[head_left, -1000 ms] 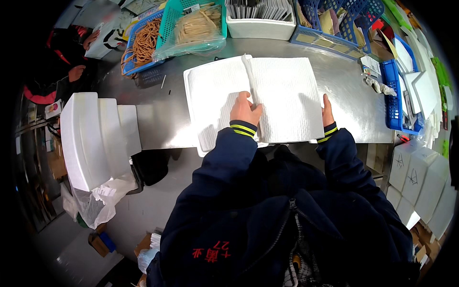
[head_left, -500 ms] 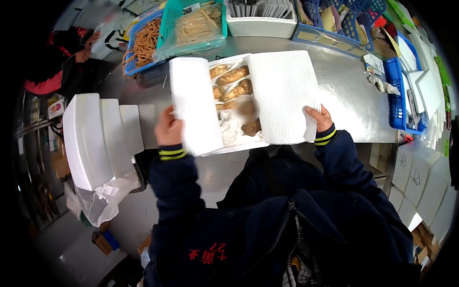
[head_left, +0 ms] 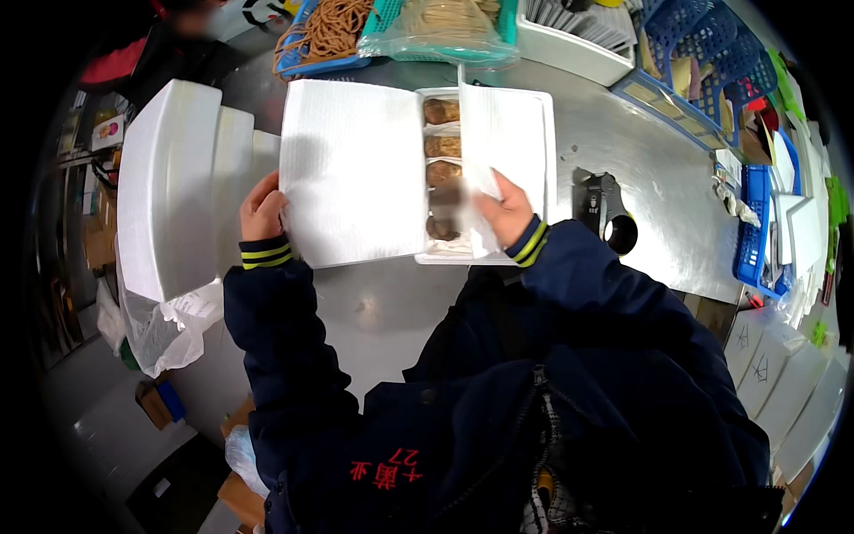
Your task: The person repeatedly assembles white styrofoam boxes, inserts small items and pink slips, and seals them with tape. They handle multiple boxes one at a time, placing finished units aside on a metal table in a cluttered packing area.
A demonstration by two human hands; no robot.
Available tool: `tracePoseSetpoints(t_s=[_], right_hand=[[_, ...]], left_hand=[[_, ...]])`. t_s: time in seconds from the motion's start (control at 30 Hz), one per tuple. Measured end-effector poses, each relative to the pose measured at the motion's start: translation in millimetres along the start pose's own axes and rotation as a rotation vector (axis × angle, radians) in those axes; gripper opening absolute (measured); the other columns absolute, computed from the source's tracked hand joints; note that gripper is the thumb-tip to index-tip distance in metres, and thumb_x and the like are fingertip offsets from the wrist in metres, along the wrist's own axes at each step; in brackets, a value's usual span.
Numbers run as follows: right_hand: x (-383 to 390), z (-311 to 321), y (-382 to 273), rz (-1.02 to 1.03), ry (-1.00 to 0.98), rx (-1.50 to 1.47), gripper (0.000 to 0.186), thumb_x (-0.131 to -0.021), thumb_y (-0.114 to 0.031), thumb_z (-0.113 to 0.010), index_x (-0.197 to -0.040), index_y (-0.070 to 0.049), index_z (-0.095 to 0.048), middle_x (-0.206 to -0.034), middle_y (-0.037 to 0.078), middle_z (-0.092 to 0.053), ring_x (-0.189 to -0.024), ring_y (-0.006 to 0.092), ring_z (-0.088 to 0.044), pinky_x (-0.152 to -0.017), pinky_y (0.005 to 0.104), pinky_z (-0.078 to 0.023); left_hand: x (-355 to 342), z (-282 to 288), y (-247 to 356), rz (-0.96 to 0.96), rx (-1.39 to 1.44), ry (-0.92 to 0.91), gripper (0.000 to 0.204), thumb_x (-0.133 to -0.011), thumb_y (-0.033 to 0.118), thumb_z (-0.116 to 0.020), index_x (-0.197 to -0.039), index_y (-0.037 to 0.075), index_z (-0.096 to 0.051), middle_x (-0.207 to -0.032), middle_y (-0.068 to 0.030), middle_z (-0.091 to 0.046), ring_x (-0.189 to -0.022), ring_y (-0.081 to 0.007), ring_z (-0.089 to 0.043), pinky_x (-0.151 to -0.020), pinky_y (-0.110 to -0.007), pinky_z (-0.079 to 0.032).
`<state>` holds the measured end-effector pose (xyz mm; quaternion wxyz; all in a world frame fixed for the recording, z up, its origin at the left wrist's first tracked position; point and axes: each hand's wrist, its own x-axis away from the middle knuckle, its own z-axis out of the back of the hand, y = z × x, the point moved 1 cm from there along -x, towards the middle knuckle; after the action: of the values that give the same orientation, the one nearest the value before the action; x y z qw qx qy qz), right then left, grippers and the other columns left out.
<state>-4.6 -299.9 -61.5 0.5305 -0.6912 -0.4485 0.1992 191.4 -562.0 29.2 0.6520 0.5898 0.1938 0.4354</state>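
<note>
A shallow white foam box point(head_left: 549, 133) lies on the metal table in front of me. Several brown mushrooms point(head_left: 444, 173) show in a narrow strip down its middle, bedded in white wrapping. To the left extends a white padded sheet point(head_left: 351, 178), whose outer edge my left hand point(head_left: 265, 206) pinches between thumb and fingers. A second white flap point(head_left: 485, 116) covers the right part of the box. My right hand point(head_left: 504, 211) is closed on that flap's lower inner edge, fingertips partly blurred. One lower mushroom is smeared in the picture.
White foam boxes point(head_left: 169, 187) stand at the left. A black tape dispenser point(head_left: 609, 214) sits right of the box. Along the back are a blue basket of brown cords point(head_left: 334, 27), a green basket point(head_left: 378, 44) and blue crates point(head_left: 680, 107). A person in dark clothing point(head_left: 178, 62) is at far left.
The left sheet has swung open to the left with my left hand. My right hand has moved left, bringing the right flap inward over the mushrooms. The tape dispenser has come into view.
</note>
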Motion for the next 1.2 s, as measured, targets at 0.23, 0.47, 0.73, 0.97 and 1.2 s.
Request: tracePoseSetpoints(t_s=[0.23, 0.47, 0.73, 0.97, 1.2], right_hand=[[-24.5, -25.5, 2.6, 0.358, -0.086, 0.779, 0.036, -0.079, -0.022, -0.059, -0.108, 0.000, -0.055, -0.100, 0.015, -0.054, -0.091, 0.0277, -0.051, -0.081, 0.0329, -0.042], [-26.2, -0.7, -12.2, 0.546, -0.149, 1.031, 0.047, -0.076, -0.013, -0.061, -0.119, -0.002, -0.046, -0.116, 0.017, -0.047, -0.103, 0.0303, -0.047, -0.087, 0.0355, -0.040], [-11.8, 1.1, -53.2, -0.074, 0.020, -0.148, 0.053, -0.081, -0.010, -0.057, -0.126, 0.001, -0.032, -0.109, 0.013, -0.053, -0.097, 0.0198, -0.052, -0.081, 0.0319, -0.044], [-46.8, -18.2, 5.4, -0.354, 0.011, -0.672, 0.040, -0.080, -0.001, -0.052, -0.118, 0.004, -0.041, -0.113, 0.016, -0.051, -0.100, 0.0227, -0.053, -0.087, 0.0353, -0.044], [-49.4, -16.8, -10.2, 0.150, -0.003, 1.309, 0.037, -0.079, -0.018, -0.054, -0.109, 0.002, -0.048, -0.071, 0.017, -0.061, -0.058, 0.0273, -0.060, -0.051, 0.0363, -0.047]], left_hand=[[6.5, -5.9, 7.9, 0.001, 0.187, -0.079, 0.047, -0.065, 0.000, -0.038, -0.108, -0.012, -0.051, -0.102, -0.0147, -0.057, -0.089, -0.0176, -0.054, -0.079, -0.022, -0.039], [30.3, -92.6, 22.7, -0.068, 0.408, -0.368, 0.051, -0.070, -0.007, -0.040, -0.121, -0.008, -0.040, -0.107, -0.0123, -0.054, -0.088, -0.0149, -0.054, -0.078, -0.025, -0.041], [76.7, -171.7, 16.3, -0.046, 0.319, -0.457, 0.047, -0.080, 0.001, -0.050, -0.125, 0.001, -0.037, -0.092, -0.0044, -0.050, -0.067, -0.0094, -0.051, -0.060, -0.022, -0.042], [6.5, -82.1, -87.5, -0.375, -0.309, 0.049, 0.041, -0.084, 0.005, -0.048, -0.124, 0.003, -0.040, -0.103, -0.0096, -0.048, -0.079, -0.0152, -0.051, -0.065, -0.026, -0.044], [26.3, -160.8, -72.4, -0.682, -0.489, -0.151, 0.042, -0.083, 0.016, -0.045, -0.122, 0.000, -0.041, -0.126, -0.0210, -0.036, -0.115, -0.0342, -0.037, -0.097, -0.041, -0.029]])
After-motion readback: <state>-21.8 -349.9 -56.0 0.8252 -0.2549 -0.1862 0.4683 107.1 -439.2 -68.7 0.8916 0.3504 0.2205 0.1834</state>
